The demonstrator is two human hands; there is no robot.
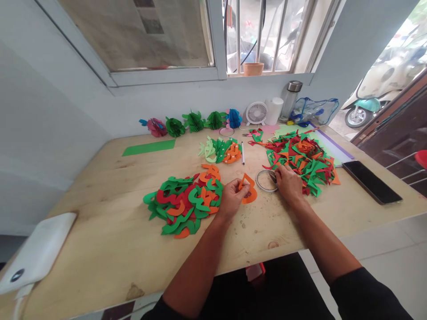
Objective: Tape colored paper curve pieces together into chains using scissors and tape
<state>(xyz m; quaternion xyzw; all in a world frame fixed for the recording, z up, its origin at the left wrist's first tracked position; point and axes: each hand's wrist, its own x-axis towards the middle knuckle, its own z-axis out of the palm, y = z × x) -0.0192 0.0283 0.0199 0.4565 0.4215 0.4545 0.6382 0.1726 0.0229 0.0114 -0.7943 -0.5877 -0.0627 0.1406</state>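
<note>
My left hand (231, 198) pinches a curved orange paper cut-out (248, 196) at the middle of the plywood table (100, 249). My right hand (288, 183) grips a small dark-bladed pair of scissors (273, 178), whose tips point left at a clear tape roll (263, 181). A heap of curved green, red and orange paper shapes (183, 204) lies left of my left hand. Beyond my right hand is a pile of angular green, red and orange paper scraps (300, 162).
Farther back are a smaller paper heap (220, 151), a pen (243, 153), a green paper strip (148, 147) and a row of folded paper decorations (193, 122). A phone (372, 181) lies at the right edge, and a white pad (36, 251) at the front left. A fan, bottle and clear pouch stand by the wall.
</note>
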